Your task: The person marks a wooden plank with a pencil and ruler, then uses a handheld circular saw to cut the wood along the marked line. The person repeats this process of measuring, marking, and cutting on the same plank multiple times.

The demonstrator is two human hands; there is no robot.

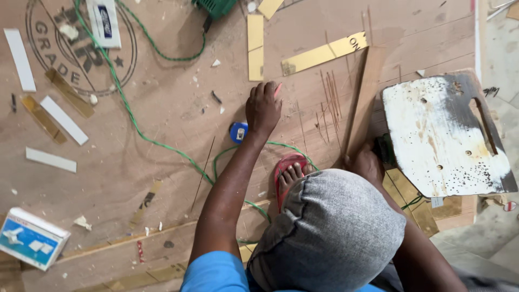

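A person crouches on a large brown plywood sheet, seen from above; a knee in grey cloth fills the near foreground, and a foot in a red sandal rests on the wood just beyond it. The sheet is dusty, scored with thin cuts and strewn with chips. A green cable snakes across it and loops past the sandal. The left hand reaches forward, fingers curled down onto the wood, apparently pinching a small pinkish piece; just beside its wrist lies a blue tape measure. The right hand is mostly hidden behind the knee, and I cannot tell its grip; it sits against a worn white metal plate with a slot handle. A small box lies near left. Farther off lie gold strips and white strips.
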